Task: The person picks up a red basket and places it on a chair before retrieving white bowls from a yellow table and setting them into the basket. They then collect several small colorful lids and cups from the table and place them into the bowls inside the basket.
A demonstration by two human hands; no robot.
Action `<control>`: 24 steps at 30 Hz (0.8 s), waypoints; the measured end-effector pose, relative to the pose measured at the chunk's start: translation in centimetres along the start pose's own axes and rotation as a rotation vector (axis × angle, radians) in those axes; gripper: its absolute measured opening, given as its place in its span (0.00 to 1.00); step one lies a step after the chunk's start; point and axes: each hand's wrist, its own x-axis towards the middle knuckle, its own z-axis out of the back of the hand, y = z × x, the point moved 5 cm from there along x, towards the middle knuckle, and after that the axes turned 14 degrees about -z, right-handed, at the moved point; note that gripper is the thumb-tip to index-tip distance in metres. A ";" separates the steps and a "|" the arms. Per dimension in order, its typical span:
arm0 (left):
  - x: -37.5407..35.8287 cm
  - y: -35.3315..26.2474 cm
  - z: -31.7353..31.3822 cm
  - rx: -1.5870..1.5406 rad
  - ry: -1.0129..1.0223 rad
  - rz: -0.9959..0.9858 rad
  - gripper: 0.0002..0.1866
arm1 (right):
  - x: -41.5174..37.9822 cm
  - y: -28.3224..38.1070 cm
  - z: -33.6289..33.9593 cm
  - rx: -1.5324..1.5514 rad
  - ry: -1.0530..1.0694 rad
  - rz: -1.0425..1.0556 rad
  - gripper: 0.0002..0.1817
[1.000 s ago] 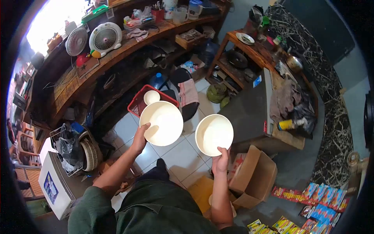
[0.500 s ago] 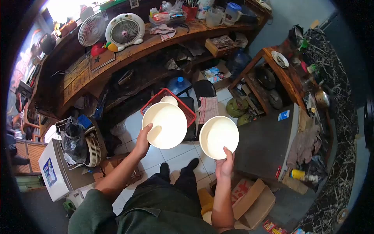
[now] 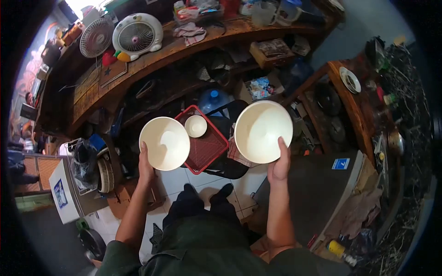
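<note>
My left hand (image 3: 146, 165) grips a cream bowl (image 3: 161, 145) by its outer side, the thumb at the rim. A second cream bowl (image 3: 258, 131) is in my right hand (image 3: 279, 164), with the thumb over its near rim. Both bowls are tilted so that their insides face me, and they are apart. Between them, a small cream bowl (image 3: 196, 126) sits in a red plastic basket (image 3: 224, 146), near the basket's far left corner.
A curved wooden counter (image 3: 161, 55) with a white fan (image 3: 137, 37) runs across the back. Behind the basket stands a blue water jug (image 3: 212, 100). A grey fridge (image 3: 308, 198) is at the right, and a white cabinet (image 3: 69, 188) at the left.
My hands have moved apart, the left bowl to the left, the right bowl up and to the right. More of the red basket and small bowl now shows between them.
</note>
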 end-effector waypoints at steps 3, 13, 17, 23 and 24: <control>0.8 1.2 1.4 0.297 0.024 0.049 0.35 | 1.5 -5.7 1.8 0.013 -0.074 -0.132 0.25; 12.2 3.6 2.2 0.432 0.231 -0.003 0.27 | 4.5 -15.5 -1.9 -0.052 -0.247 -0.303 0.27; 17.2 7.1 3.0 0.493 0.309 -0.034 0.20 | 6.4 -19.0 -2.8 0.019 -0.306 -0.331 0.27; 19.8 16.2 1.9 0.485 0.362 0.028 0.15 | 10.0 -25.6 -1.5 0.028 -0.383 -0.457 0.32; 19.7 17.5 1.2 0.467 0.365 0.137 0.16 | 11.0 -26.4 -1.5 0.032 -0.384 -0.469 0.32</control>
